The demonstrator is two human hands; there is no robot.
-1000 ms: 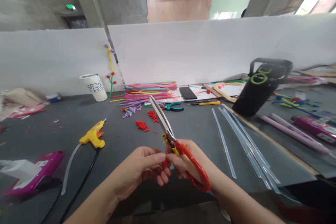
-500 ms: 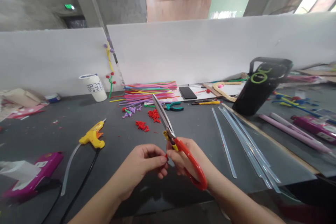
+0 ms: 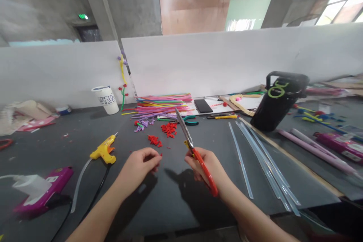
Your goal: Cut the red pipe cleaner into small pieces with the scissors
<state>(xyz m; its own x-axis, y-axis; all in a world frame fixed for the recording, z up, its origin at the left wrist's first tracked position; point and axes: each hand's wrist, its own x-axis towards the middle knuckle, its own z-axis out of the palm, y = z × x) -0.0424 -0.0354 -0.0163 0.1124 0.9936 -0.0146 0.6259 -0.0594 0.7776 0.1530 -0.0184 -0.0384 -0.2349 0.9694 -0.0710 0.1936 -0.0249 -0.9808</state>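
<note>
My left hand (image 3: pixel 140 166) is closed in a pinch, with a small red piece (image 3: pixel 161 154) showing at its fingertips. In my right hand (image 3: pixel 208 164) is a pair of scissors (image 3: pixel 204 172) with red handles, blades pointing up and away from me. Something small and yellow (image 3: pixel 186 144) shows beside the scissors' pivot; what it is I cannot make out. Beyond my hands lie two small heaps of red bits, a nearer one (image 3: pixel 154 140) and a farther one (image 3: pixel 169 130). Purple bits (image 3: pixel 143 124) lie to their left.
Left stands a yellow glue gun (image 3: pixel 104 150) near a purple power strip (image 3: pixel 61 181). Behind are colourful pipe cleaners (image 3: pixel 161 104), teal pliers (image 3: pixel 191 120), a phone (image 3: pixel 203 106) and a white cup (image 3: pixel 106 100). Clear glue sticks (image 3: pixel 266 159) and a black bottle (image 3: pixel 279 102) are right.
My hands have moved apart: the left went leftward with the small red piece, while the right stays near its place with the scissors turned more edge-on. The view has tilted up slightly.
</note>
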